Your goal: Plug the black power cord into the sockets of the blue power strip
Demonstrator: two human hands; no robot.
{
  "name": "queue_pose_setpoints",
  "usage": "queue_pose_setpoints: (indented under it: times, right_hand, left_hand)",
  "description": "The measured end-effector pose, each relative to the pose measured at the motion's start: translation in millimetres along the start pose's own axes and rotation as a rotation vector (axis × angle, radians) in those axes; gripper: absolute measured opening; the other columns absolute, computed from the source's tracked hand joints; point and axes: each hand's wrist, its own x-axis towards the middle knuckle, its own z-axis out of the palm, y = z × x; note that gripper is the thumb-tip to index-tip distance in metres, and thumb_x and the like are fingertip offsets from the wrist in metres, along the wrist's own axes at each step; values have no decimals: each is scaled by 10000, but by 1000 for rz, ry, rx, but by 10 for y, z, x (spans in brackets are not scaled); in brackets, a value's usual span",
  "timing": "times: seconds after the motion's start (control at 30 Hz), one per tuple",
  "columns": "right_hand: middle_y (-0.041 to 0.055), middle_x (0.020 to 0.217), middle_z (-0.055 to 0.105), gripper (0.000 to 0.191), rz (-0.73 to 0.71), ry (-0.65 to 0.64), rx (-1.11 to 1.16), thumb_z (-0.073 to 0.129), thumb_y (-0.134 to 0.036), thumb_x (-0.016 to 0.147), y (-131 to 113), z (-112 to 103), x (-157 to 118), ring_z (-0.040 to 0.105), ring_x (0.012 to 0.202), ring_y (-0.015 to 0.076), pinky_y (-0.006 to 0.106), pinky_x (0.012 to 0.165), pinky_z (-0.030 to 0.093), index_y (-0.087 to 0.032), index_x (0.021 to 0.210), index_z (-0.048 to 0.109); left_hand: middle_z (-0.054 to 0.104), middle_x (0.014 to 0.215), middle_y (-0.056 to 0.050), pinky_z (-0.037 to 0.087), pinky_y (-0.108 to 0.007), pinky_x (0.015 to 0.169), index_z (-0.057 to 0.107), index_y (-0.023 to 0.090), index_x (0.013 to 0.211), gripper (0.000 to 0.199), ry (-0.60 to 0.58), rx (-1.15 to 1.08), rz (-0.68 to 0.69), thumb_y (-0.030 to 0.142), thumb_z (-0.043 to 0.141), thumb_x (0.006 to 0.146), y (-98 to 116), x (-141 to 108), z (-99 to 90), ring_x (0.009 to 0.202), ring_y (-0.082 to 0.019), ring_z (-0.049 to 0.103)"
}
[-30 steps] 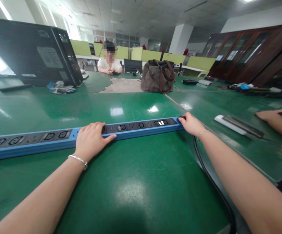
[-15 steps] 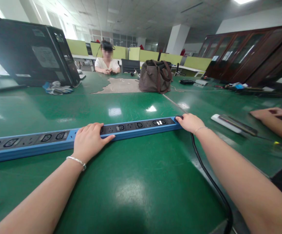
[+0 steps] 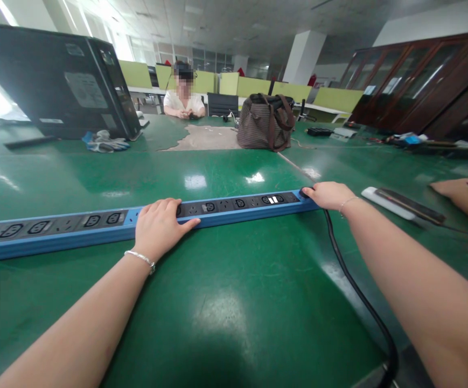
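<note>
Worktop [image 3: 237,280]: green
Left hand [image 3: 159,223]: fingers hug power strip [image 3: 225,216]
Right hand [image 3: 331,195]: fingers pinch black knob [image 3: 304,192]
Power strip: best kept still

One long, blue-cased power strip with black socket panels [image 3: 242,206], lying on a glossy green tabletop [image 3: 234,258], the bare left hand [image 3: 159,223] clasped across it. The bare right hand [image 3: 333,195] grips the rounded black fitting [image 3: 306,191] at its right end; a thick black cord [image 3: 349,274] runs down from beneath. Behind: one brown patterned fabric bag [image 3: 258,126], grey-and-blue work gloves [image 3: 105,142].
</note>
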Motion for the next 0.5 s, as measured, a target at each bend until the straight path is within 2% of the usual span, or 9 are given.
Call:
queue_pose_setpoints:
  times: [0.07,0.17,0.23,0.37,0.43,0.5]
  right_hand:
    - [171,1020,697,484,12,3,240,339,-476,933,110,49,16,647,969,284,383,808,490,-128,928,676]
    - [140,1008,709,391,71,-10,709,338,-407,949,261,138,-8,672,896,228,315,693,524,-144,1007,621]
    - [141,1021,704,346,110,6,873,347,-380,952,301,176,-56,672,914,217,294,663,528,-147,1035,589]
    - [123,1062,692,293,149,49,975,356,-366,953,235,180,-160,666,940,200,270,657,526,-175,1016,569]
    - [121,1029,696,288,191,56,1002,350,-367,953,183,166,-199,679,831,188,267,631,516,-179,1003,562]
    - [115,905,703,315,226,73,997,339,-392,953,146,154,-228,656,652,174,273,576,493,-174,969,565]
  left_hand:
    - [634,1177,-139,365,-415,970,567,142,1185,677,-3,-6,-1,678,467,783,-4,2,0,1127,-304,547]
    - [635,1177,-145,366,-427,964,572,150,1183,681,-11,-17,-2,683,467,773,-15,8,9,1123,-313,548]
    - [636,1176,-146,365,-430,962,575,155,1181,681,-13,-22,-1,686,465,769,-22,12,16,1122,-316,549]
    - [634,1177,-144,363,-418,962,577,151,1176,677,-9,-13,1,684,460,774,-22,9,16,1121,-311,549]
    - [635,1175,-143,365,-416,958,579,153,1171,677,-5,-8,3,688,456,774,-18,2,13,1115,-310,551]
    - [638,1168,-143,367,-414,953,579,152,1170,682,4,-2,5,692,452,775,-15,-5,13,1108,-310,554]
